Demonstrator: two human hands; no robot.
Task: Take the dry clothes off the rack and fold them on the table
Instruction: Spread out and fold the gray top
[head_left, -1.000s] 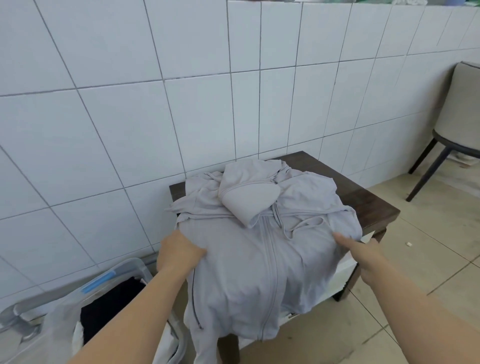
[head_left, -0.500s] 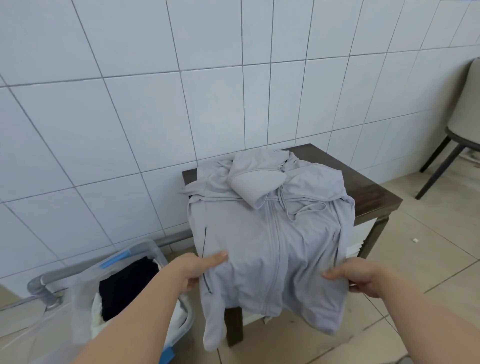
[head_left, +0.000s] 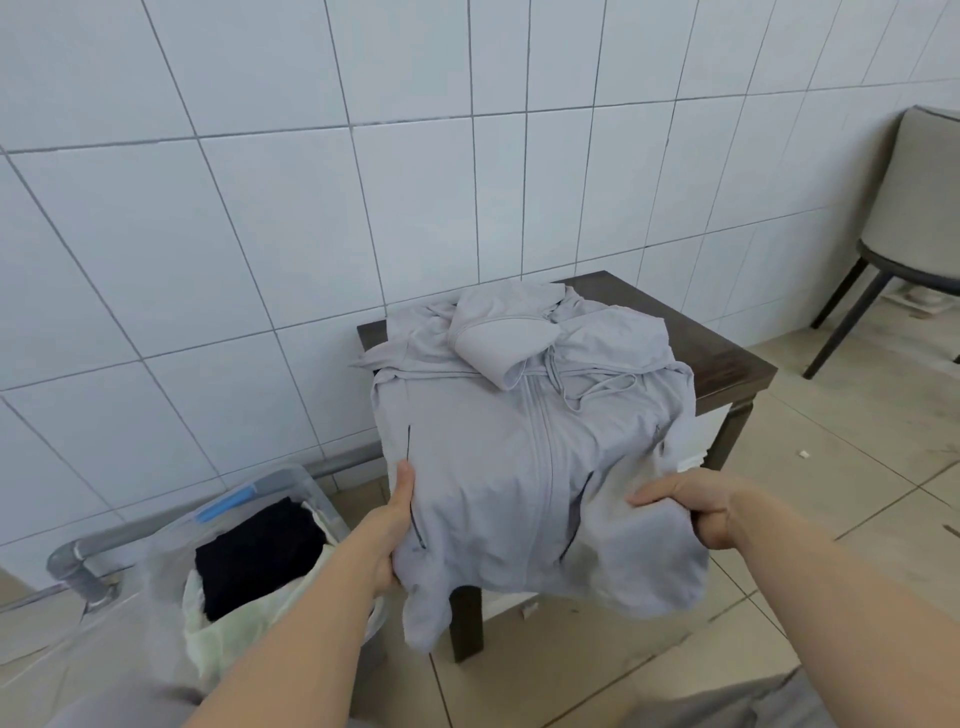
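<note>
While we worked: both hands were on one garment, and every place below is given from those two grips.
Jacket: the grey zip jacket (head_left: 524, 467) lay front up on the dark bench (head_left: 727, 364), its hood end beyond our hands and its hem hanging off the near edge toward us.
Left grip: our left hand (head_left: 387, 540) pinched the jacket's left edge, thumb on top of the cloth, the fingers hidden beneath it.
Right grip: our right hand (head_left: 696, 506) was curled round a bunched fistful of the right side near the hem.
Bin: outward of the left grip and lower stood a clear bin (head_left: 291, 483) holding a black garment (head_left: 260, 551) and pale cloth.
Chair: far off beyond the right grip, a chair (head_left: 919, 208) stood by the wall.
Progress: we judged the jacket off the rack but barely folded, since the body lay spread open.
Left to do: folding the jacket; we could not see the rack, so we could not tell how many clothes remained.
</note>
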